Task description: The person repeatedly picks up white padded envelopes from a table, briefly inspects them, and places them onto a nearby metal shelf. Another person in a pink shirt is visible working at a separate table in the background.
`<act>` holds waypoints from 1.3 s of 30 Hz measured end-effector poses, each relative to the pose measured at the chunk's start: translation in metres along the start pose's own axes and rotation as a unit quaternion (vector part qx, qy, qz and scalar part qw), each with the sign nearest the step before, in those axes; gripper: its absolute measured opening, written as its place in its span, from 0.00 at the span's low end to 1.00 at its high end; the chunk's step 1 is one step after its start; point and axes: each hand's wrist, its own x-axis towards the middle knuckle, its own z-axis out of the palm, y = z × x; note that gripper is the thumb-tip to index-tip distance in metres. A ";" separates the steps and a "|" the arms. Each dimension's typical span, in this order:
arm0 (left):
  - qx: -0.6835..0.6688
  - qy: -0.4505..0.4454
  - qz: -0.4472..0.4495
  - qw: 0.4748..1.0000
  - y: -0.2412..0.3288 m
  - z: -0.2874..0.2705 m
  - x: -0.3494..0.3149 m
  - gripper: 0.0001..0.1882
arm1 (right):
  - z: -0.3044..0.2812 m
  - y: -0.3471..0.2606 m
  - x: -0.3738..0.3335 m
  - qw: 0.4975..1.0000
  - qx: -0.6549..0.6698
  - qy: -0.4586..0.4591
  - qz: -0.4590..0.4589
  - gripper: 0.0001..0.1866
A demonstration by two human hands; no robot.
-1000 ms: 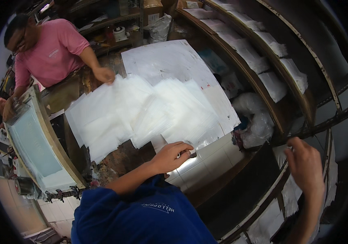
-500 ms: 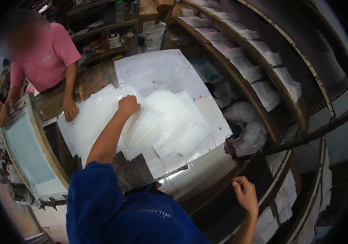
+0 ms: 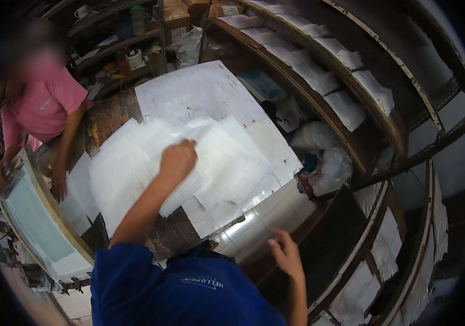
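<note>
My left hand (image 3: 178, 161) is curled closed over loosely fanned, translucent white sheets (image 3: 121, 171) on a worktable; whatever its fingers pinch is hidden. Another pile of the same sheets (image 3: 233, 157) lies just right of that hand, its edges uneven. Off the table's front right corner, my right hand (image 3: 286, 253) hangs in the air, thumb and fingers apart, holding nothing. At the left, a co-worker in a pink shirt rests a hand (image 3: 59, 182) by a few separate sheets (image 3: 80, 190), next to a framed mesh screen (image 3: 42, 217).
A large white board (image 3: 172, 92) covers part of the dark worktable (image 3: 175, 239). Racks with wooden shelves (image 3: 297, 81) holding white packets stand at the right. Clear plastic bags (image 3: 325, 157) sit below them. Shelves with cartons (image 3: 176, 22) stand behind.
My left hand has shifted slightly right and down over the sheets. My right hand has moved left, its fingers opening. The co-worker's hand has moved left, and sheets now lie nearer the framed screen.
</note>
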 end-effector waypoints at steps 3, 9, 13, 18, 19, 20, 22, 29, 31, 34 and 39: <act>-0.050 0.006 0.136 0.989 0.057 -0.003 -0.051 0.04 | 0.035 -0.003 0.012 0.991 0.111 -0.033 -0.064 0.27; -0.195 -0.036 0.248 0.948 0.119 0.011 -0.119 0.08 | 0.071 -0.004 0.034 0.959 0.267 -0.070 -0.069 0.24; -0.198 -0.042 0.287 0.936 0.139 0.035 -0.150 0.10 | 0.077 0.033 0.036 0.969 0.247 -0.016 -0.024 0.18; -0.235 -0.097 0.328 0.910 0.150 0.040 -0.169 0.08 | 0.074 0.057 0.016 0.971 0.233 0.047 0.011 0.13; -0.242 -0.114 0.340 0.902 0.151 0.040 -0.171 0.08 | 0.073 0.063 0.013 0.968 0.242 0.064 0.015 0.12; -0.251 -0.133 0.348 0.894 0.151 0.038 -0.173 0.07 | 0.073 0.068 0.010 0.964 0.252 0.081 0.018 0.11; -0.267 -0.168 0.368 0.875 0.153 0.034 -0.175 0.07 | 0.071 0.078 0.006 0.959 0.262 0.106 0.028 0.10; -0.323 -0.170 0.397 0.842 0.151 0.022 -0.175 0.07 | 0.050 0.092 -0.006 0.947 0.273 0.162 0.044 0.07; -0.322 -0.158 0.401 0.843 0.149 0.021 -0.174 0.07 | 0.042 0.095 -0.010 0.943 0.281 0.173 0.047 0.07; -0.349 -0.141 0.409 0.832 0.144 0.016 -0.170 0.07 | 0.032 0.092 -0.018 0.937 0.288 0.194 0.049 0.06; -0.348 -0.130 0.400 0.838 0.129 0.013 -0.160 0.05 | 0.012 0.089 -0.035 0.931 0.283 0.224 0.049 0.05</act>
